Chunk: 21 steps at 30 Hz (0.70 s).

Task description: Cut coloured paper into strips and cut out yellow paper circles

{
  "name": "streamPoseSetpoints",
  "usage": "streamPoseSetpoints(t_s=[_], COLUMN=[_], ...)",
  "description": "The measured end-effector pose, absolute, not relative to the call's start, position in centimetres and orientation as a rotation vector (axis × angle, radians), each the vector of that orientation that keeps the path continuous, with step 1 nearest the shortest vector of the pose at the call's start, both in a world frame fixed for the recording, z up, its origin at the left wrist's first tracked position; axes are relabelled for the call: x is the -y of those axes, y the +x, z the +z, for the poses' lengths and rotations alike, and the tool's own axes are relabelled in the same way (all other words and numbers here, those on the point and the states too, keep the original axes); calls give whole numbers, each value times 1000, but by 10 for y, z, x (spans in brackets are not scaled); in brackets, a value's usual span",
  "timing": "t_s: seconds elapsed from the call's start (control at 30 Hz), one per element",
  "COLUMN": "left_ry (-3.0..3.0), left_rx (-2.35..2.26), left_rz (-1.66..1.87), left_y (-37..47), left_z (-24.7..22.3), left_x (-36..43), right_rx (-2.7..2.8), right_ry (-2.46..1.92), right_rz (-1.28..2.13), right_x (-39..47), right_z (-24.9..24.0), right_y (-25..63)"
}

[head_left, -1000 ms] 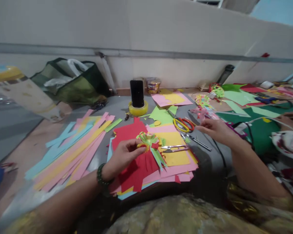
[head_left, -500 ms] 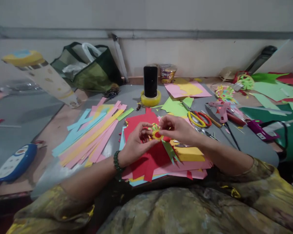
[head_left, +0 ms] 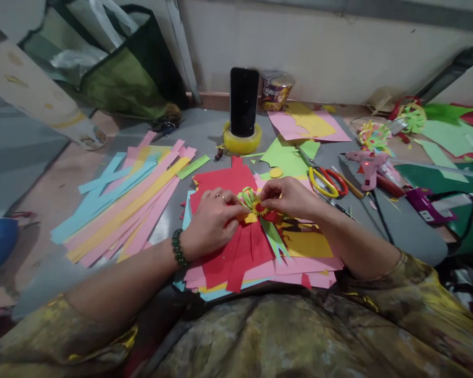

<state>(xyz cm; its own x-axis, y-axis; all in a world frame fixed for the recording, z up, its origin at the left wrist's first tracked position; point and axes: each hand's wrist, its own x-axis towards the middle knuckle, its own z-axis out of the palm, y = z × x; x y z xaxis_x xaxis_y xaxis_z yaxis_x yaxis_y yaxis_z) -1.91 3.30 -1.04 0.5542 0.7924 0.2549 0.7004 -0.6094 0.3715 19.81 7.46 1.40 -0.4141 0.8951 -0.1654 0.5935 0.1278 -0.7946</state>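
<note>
The left hand (head_left: pixel 214 219) and right hand (head_left: pixel 294 198) pinch a paper flower (head_left: pixel 247 198), partly hiding it; its long green tails (head_left: pixel 275 237) point toward five o'clock.

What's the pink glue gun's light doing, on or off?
On: a red light glows on the glue gun's body. Whether it's hot, cannot tell.

At the table's (head_left: pixel 205 126) far edge: a green bag (head_left: pixel 120 86), a dark phone (head_left: pixel 244 100) — upright on a yellow roll (head_left: pixel 242 144) — and a printed cup (head_left: pixel 276 93). A pale patterned bottle (head_left: pixel 43 97) stands before the bag; toward the near edge lies a blue object (head_left: pixel 2 244).
</note>
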Motion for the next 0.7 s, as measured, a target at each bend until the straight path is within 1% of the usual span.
streamPoseSetpoints(t_s=[0.13, 0.27, 0.5, 0.7], left_ry=[2593, 2619, 2639, 2729], left_rx=[-1248, -1260, -1268, -1256], left_rz=[530, 500, 472, 537], left_y=[-17, -16, -14, -14], left_z=[-10, -9, -7, -13], left_x=[-32, -31, -28, -26], right_rx=[2152, 2165, 2030, 1971], right_ry=[-1523, -1533, -1459, -1336], right_rz=[1053, 1038, 1180, 1419], right_x=[-73, -74, -76, -79], right_z=[14, 13, 16, 20], right_y=[197, 197, 204, 207])
